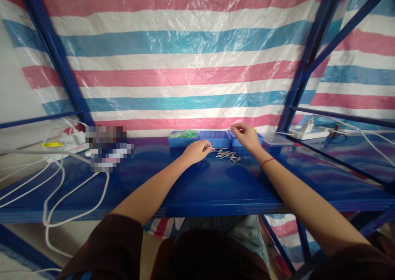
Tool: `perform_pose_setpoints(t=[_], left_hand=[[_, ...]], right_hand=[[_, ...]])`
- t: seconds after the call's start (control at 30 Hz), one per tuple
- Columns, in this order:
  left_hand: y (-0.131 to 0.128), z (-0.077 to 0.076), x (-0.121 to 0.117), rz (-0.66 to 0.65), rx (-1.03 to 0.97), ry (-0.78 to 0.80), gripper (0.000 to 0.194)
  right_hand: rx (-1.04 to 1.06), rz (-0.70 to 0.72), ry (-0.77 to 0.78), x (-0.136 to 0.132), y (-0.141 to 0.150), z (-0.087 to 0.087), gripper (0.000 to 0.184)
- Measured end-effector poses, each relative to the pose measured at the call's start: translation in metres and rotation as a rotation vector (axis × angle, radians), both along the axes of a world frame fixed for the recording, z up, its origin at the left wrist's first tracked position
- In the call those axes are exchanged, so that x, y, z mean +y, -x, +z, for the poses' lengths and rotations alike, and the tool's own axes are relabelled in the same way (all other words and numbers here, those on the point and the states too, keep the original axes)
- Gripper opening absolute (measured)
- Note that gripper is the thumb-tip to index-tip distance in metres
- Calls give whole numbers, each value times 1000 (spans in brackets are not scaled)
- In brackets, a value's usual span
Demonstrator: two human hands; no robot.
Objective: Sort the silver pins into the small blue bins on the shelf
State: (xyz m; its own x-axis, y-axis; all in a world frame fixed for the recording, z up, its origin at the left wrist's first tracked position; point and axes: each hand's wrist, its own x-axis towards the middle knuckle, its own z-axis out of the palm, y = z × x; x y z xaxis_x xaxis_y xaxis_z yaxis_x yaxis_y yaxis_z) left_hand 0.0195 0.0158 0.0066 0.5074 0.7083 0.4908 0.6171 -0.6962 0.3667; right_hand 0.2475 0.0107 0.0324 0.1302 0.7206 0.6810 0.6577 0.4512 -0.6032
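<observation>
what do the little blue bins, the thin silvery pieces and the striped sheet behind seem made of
The open blue rectangular bins look like moulded plastic, satin: even colour, soft sheen. The thin silvery rod-like pieces are probably shiny metal, given their bright glints. The glossy red, white and blue striped sheet is likely plastic tarpaulin: creased, with sharp white highlights.

On the blue counter (pixel 216 187), the left hand (pixel 198 151) is beside loose metal pins (pixel 226 154); the right hand (pixel 246 136) is at the rightmost blue bin (pixel 236 141).
</observation>
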Motion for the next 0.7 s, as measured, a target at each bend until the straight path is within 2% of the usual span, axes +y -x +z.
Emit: perform_pose_setpoints(t=[0.07, 0.13, 0.2, 0.27, 0.37, 0.57, 0.7], left_hand=[[6, 2, 0, 69, 112, -38, 22], [11, 3, 0, 145, 201, -26, 28], [14, 4, 1, 195, 285, 2, 30], [15, 5, 1, 210, 350, 24, 23], [14, 6, 0, 194, 403, 30, 18], [10, 6, 2, 178, 482, -38, 24], [10, 4, 5, 170, 509, -44, 25]], right_hand=[[-74, -203, -12, 4, -19, 0, 25], [-216, -361, 40, 6, -36, -2, 25], [-305, -426, 74, 7, -44, -4, 30], [-328, -424, 74, 7, -45, -5, 36], [-344, -358, 65, 8, -32, -4, 39], [-468, 46, 75, 3, 5, -7, 33], [-521, 199, 61, -7, 27, -10, 30]])
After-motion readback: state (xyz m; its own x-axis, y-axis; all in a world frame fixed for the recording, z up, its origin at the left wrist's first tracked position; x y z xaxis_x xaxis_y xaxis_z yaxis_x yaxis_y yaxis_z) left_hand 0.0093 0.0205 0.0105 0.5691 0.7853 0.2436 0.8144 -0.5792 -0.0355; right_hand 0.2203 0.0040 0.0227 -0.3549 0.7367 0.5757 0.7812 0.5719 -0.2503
